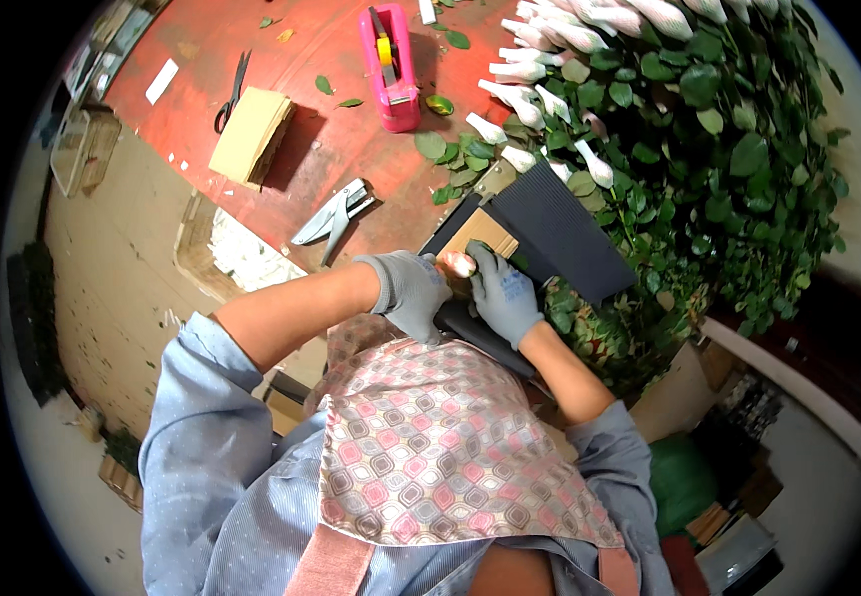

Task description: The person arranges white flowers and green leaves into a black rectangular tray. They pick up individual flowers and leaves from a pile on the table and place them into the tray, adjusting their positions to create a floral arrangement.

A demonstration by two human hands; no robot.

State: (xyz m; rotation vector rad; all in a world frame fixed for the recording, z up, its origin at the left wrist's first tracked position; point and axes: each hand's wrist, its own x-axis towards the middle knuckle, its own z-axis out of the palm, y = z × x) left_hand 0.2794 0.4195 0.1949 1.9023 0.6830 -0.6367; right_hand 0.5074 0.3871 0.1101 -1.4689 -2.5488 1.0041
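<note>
In front of my apron, my left hand (pixel 413 293), in a grey glove, is closed at a pale pink rosebud (pixel 458 264). My right hand (pixel 506 296), gloved alike, curls its fingers against the bud's other side. Most of the stem is hidden by the hands. Just beyond them, a piece of brown cardboard (pixel 485 234) lies on a dark stand with a ribbed black panel (pixel 562 230). A grey stapler (pixel 335 219) rests on the red table, left of the stand.
Many leafy stems (pixel 709 149) with white-sleeved buds (pixel 560 35) fill the right side. On the red table (pixel 301 50) are a pink tape dispenser (pixel 391 74), a cardboard stack (pixel 252 137), black scissors (pixel 235 94) and loose leaves. A basket of white pieces (pixel 242 253) stands at left.
</note>
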